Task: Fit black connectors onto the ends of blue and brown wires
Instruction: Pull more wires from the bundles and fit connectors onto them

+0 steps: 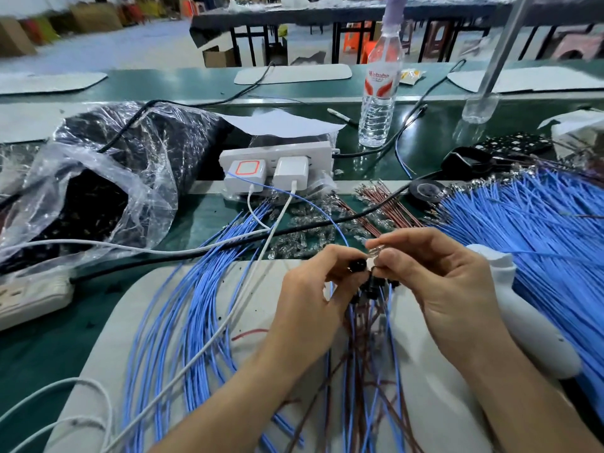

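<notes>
Pinching a small black connector (358, 265) at its fingertips, the left hand (313, 289) meets the right hand (438, 282) over the white mat (202, 371), approx. mid-view. The right hand's thumb & forefinger are curled tight on something small and shiny at the connector's mouth. It is prob. a wire end w/ its terminal, but too small to say for sure. A single blue wire (330, 217) arcs away from the hands toward 11 o'clock and looks like the one being fitted.

Progress, as a judgement: part-way, w/ plenty left. At 6 o'clock, directly under the hands, hangs a bunch of finished leads (366, 338). These are blue and brown wires w/ black connectors clustered at the top, so a number of pairs look done.

Left to do:
- a big heap of loose blue wires (529, 223) at 2–3 o'clock, w/ bare metal ends showing along its far edge
- a bunch of brown wires (389, 204) at 12 o'clock, also w/o connectors
- poss. a smaller fan of blue wires (183, 305) at 8–9 o'clock, though whether these are done or waiting can't be told

The clear plastic bag (108, 178) at 10 o'clock holds dark contents, prob. connector stock, well apart from the hands.

Elsewhere on the desk (39, 348):
- a power strip (277, 155) w/ two chargers at 11–12 o'clock
- a water bottle (379, 93) at 12–1 o'clock
- a white handheld device (529, 322) at 4 o'clock, just beside the right wrist
</notes>
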### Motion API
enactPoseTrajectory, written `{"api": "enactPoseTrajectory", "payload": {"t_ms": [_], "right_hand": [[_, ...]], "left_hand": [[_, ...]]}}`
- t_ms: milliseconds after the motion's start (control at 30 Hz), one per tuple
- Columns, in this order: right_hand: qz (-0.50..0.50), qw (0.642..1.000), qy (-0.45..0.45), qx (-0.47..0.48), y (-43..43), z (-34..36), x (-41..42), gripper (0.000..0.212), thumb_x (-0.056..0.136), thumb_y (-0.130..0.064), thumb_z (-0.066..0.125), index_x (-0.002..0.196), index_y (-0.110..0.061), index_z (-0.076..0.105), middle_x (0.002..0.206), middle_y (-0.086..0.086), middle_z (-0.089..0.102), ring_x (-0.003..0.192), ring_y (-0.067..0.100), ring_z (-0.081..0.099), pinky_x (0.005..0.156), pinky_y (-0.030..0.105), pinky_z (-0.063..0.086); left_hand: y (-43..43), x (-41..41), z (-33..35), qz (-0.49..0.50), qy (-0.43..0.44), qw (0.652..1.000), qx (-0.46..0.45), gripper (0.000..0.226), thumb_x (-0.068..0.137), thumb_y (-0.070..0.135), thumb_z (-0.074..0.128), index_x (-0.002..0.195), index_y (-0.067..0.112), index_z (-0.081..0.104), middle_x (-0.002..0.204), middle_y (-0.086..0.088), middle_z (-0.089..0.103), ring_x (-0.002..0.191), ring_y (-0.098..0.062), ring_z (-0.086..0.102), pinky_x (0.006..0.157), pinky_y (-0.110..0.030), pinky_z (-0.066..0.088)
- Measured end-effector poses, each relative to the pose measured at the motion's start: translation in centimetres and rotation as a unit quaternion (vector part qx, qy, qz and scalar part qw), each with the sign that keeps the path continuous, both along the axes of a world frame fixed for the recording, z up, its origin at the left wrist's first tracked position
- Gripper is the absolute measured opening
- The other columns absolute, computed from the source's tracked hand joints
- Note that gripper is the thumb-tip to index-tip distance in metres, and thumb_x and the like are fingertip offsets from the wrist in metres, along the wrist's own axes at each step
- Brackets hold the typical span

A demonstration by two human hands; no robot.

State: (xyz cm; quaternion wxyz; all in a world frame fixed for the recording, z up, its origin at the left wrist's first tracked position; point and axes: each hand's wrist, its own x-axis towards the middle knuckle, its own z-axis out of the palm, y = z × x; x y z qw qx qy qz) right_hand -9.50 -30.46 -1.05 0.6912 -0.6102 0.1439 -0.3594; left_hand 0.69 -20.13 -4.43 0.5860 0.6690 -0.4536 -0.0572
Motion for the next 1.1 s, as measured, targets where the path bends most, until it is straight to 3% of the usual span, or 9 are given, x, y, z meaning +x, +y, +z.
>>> {"api": "enactPoseTrajectory", "payload": {"t_ms": [167,300,367,533,767,867,1100], "right_hand": [[-0.013,0.996,0.041,-0.073,0.0,-0.4,0.0,0.015,0.069,-0.012,0.072,0.083,-0.018,0.073,0.081,0.002,0.074,0.076,0.012,0.070,0.072,0.017,0.053],[-0.039,0.991,0.074,-0.105,-0.4,-0.8,-0.2,0.018,0.072,-0.012,0.074,0.080,-0.028,0.075,0.081,-0.002,0.074,0.076,0.012,0.070,0.074,0.016,0.053],[-0.038,0.990,0.080,-0.110,-0.4,-0.7,-0.2,0.014,0.068,-0.019,0.074,0.080,-0.027,0.074,0.081,-0.002,0.074,0.076,0.012,0.071,0.073,0.016,0.053],[-0.002,0.998,0.058,-0.035,-0.4,-0.5,-0.2,0.013,0.064,-0.012,0.073,0.075,-0.016,0.076,0.077,0.010,0.074,0.072,0.018,0.071,0.068,0.021,0.056],[0.038,0.997,0.067,0.010,-0.9,-0.3,-0.4,0.014,0.064,-0.010,0.071,0.078,-0.012,0.076,0.076,0.013,0.073,0.065,0.019,0.069,0.063,0.022,0.056],[0.053,0.996,0.064,0.020,-0.8,-0.5,-0.4,0.019,0.067,-0.009,0.069,0.086,-0.010,0.071,0.077,0.010,0.073,0.070,0.016,0.070,0.064,0.021,0.056],[0.064,0.994,0.083,0.009,-1.1,-0.3,-0.5,0.012,0.063,-0.006,0.069,0.075,-0.006,0.069,0.076,0.010,0.073,0.071,0.015,0.070,0.064,0.019,0.055]], "left_hand": [[0.0,-0.1,0.2,0.013,-0.020,1.000,0.009,0.018,0.083,0.013,0.066,0.100,0.012,0.068,0.085,0.006,0.071,0.076,-0.012,0.066,0.073,-0.030,0.053],[0.3,0.1,0.3,0.029,-0.075,0.996,0.026,0.017,0.081,0.013,0.071,0.098,0.014,0.070,0.082,0.016,0.065,0.073,-0.005,0.056,0.070,-0.015,0.046],[0.3,0.1,0.5,0.039,-0.099,0.994,0.031,0.017,0.079,0.016,0.072,0.096,0.014,0.072,0.079,0.020,0.060,0.074,-0.002,0.050,0.070,-0.011,0.041],[0.4,0.1,0.5,0.038,-0.102,0.993,0.044,0.019,0.080,0.018,0.074,0.098,0.013,0.072,0.080,0.008,0.064,0.074,0.009,0.046,0.070,-0.004,0.034],[0.4,0.1,0.4,0.036,-0.093,0.994,0.044,0.023,0.080,0.029,0.069,0.099,0.018,0.073,0.080,0.013,0.068,0.069,0.007,0.047,0.069,-0.008,0.035],[0.5,0.0,0.4,0.030,-0.075,0.996,0.032,0.021,0.079,0.032,0.069,0.094,0.018,0.074,0.074,0.026,0.061,0.067,0.006,0.050,0.066,-0.013,0.040],[0.6,-0.1,0.1,0.012,-0.036,0.999,0.036,0.022,0.076,0.035,0.071,0.090,0.018,0.074,0.073,0.003,0.070,0.067,-0.014,0.063,0.066,-0.037,0.051]]}}
